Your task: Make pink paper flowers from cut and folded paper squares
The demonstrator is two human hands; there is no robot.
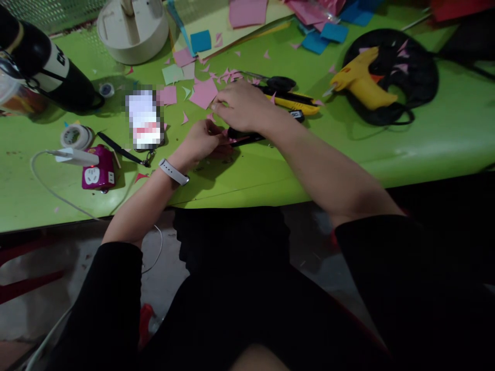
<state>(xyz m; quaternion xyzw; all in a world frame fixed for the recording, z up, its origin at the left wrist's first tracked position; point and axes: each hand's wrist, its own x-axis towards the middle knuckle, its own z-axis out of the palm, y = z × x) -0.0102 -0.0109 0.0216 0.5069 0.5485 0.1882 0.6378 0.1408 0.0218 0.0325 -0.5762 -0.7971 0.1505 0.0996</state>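
Green tabletop [255, 183], small pink paper [234, 140] in pinched left hand [201, 139]; right hand [244, 106]: grip unclear.

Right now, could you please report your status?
Left hand, right hand close together; pink pentagon beside right hand; pink scraps scattered around, yellow cutter beyond.

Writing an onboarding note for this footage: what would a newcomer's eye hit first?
Probably the yellow glue gun, lying on a round black item at the right of the green table. Next, the bright, pixelated phone screen left of the hands. Then the left hand and right hand, close together mid-table, with a pink paper pentagon just beyond them.
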